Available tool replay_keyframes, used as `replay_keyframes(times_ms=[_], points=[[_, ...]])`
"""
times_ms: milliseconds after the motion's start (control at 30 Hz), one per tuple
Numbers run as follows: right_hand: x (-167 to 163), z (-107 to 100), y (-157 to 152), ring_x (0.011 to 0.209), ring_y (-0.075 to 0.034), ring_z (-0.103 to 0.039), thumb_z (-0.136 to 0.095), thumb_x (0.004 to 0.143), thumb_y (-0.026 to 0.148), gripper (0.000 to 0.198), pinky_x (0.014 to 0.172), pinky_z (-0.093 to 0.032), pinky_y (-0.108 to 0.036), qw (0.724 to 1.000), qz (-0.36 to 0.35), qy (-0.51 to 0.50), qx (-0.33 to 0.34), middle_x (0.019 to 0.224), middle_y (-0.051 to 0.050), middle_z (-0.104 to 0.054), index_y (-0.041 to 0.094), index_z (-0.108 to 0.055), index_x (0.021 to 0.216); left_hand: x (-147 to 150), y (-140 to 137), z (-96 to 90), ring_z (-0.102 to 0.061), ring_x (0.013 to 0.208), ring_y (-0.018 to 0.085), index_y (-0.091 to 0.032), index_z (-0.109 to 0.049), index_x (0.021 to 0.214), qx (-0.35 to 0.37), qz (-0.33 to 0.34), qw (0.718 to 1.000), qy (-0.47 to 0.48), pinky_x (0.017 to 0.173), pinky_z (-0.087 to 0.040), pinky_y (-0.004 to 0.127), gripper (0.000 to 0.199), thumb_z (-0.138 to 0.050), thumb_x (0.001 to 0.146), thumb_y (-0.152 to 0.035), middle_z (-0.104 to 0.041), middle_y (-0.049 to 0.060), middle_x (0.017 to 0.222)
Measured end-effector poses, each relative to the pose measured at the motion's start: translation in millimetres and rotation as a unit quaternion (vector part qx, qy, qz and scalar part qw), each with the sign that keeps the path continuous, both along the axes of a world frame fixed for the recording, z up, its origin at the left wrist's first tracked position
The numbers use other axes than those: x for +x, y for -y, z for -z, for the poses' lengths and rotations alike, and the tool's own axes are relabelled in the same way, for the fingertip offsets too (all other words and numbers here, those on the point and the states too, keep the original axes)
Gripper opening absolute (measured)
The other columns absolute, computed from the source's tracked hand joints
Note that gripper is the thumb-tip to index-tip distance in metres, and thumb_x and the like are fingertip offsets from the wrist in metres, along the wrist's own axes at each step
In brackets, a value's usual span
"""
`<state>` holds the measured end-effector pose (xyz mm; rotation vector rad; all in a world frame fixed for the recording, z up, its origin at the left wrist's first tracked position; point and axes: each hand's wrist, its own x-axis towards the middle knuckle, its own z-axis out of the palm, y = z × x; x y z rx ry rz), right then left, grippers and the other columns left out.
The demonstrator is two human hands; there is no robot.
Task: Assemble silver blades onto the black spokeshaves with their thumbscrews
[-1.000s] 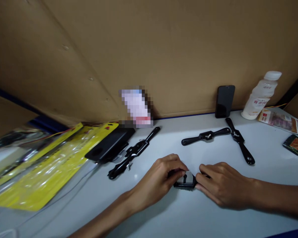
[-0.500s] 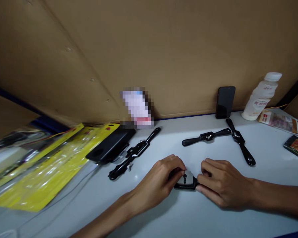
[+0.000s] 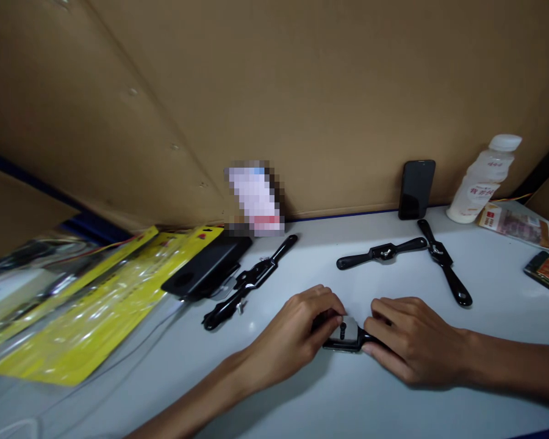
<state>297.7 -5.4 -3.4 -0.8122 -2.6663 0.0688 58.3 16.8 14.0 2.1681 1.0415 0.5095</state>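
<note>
Low over the table, a black spokeshave (image 3: 357, 339) lies between my two hands. A flat grey blade (image 3: 350, 330) with a dark keyhole-shaped slot sits on its middle. My left hand (image 3: 307, 322) is closed, thumb and fingers pinching at the blade's left edge and hiding that end of the tool. With its fingers wrapped round the right handle, my right hand (image 3: 405, 341) is closed too. Behind them lie two more spokeshaves, one level (image 3: 384, 252) and one slanted (image 3: 444, 262). Another spokeshave (image 3: 256, 274) rests to the left, a small silver screw (image 3: 241, 306) beside it.
Yellow-backed clear packaging (image 3: 73, 360) covers the left side, next to a black device (image 3: 205, 262) with a cable. A phone (image 3: 416, 189) leans on the cardboard wall (image 3: 329, 91), near a plastic bottle (image 3: 478, 183), a packet (image 3: 516, 225) and a dark green case (image 3: 546, 270).
The whole view has shifted slightly. Both hands keep nearly the same hold on the spokeshave and its blade.
</note>
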Motion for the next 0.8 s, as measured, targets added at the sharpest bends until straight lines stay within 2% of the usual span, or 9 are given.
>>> replay_keyframes(times_ms=[100,333,600,667,700,800], points=[[-0.4,0.3,-0.1,0.068,-0.017,-0.048,-0.042,0.103,0.030,0.024,0.061,-0.037,-0.032,1.000,0.002,-0.004,-0.001,0.082,-0.003,-0.056,0.018,-0.059,0.091,0.0,0.7,-0.4,-0.059,0.080,0.017,-0.018,-0.064,0.090,0.001,0.000,1.000,0.000,0.073,-0.046,0.031,0.015,-0.050,0.095,-0.015,-0.064,0.003,0.086],[-0.1,-3.3,-1.2,0.068,-0.015,-0.044,-0.043,0.101,0.021,0.027,0.058,-0.031,-0.030,1.000,-0.022,-0.005,0.004,0.079,-0.003,-0.052,0.019,-0.056,0.078,0.5,2.3,-2.8,-0.059,0.079,0.017,-0.018,-0.063,0.090,0.022,-0.003,1.000,-0.016,0.072,-0.045,0.030,0.015,-0.050,0.094,-0.012,-0.064,0.003,0.086],[0.7,-1.6,0.0,0.070,-0.016,-0.045,-0.042,0.103,0.023,0.026,0.060,-0.033,-0.031,1.000,-0.017,-0.002,0.001,0.081,-0.003,-0.053,0.019,-0.057,0.082,-1.4,1.1,-5.5,-0.060,0.083,0.018,-0.019,-0.065,0.092,0.056,0.004,0.998,-0.034,0.073,-0.048,0.029,0.017,-0.048,0.097,-0.018,-0.065,0.005,0.089],[0.6,-2.0,0.6,0.070,-0.017,-0.046,-0.041,0.103,0.025,0.026,0.061,-0.035,-0.031,1.000,-0.014,-0.009,0.001,0.082,-0.004,-0.054,0.018,-0.058,0.085,-12.7,-8.3,-14.1,-0.061,0.084,0.018,-0.019,-0.066,0.096,0.105,-0.020,0.994,-0.038,0.075,-0.048,0.029,0.019,-0.048,0.098,-0.023,-0.066,0.006,0.092],[0.6,-2.4,0.8,0.070,-0.017,-0.047,-0.040,0.104,0.025,0.026,0.061,-0.036,-0.032,1.000,-0.012,-0.014,-0.001,0.081,-0.004,-0.055,0.018,-0.057,0.086,-21.3,-15.3,-20.5,-0.061,0.084,0.019,-0.019,-0.066,0.097,0.147,-0.053,0.987,-0.041,0.076,-0.048,0.029,0.019,-0.048,0.098,-0.025,-0.066,0.006,0.092],[1.1,-2.8,1.0,0.068,-0.017,-0.047,-0.038,0.105,0.025,0.027,0.061,-0.037,-0.032,0.999,-0.011,-0.024,-0.018,0.080,-0.003,-0.055,0.018,-0.056,0.086,-55.9,-39.8,-43.4,-0.061,0.080,0.019,-0.017,-0.066,0.094,0.244,-0.186,0.943,-0.130,0.073,-0.045,0.028,0.020,-0.048,0.095,-0.026,-0.067,0.007,0.091]])
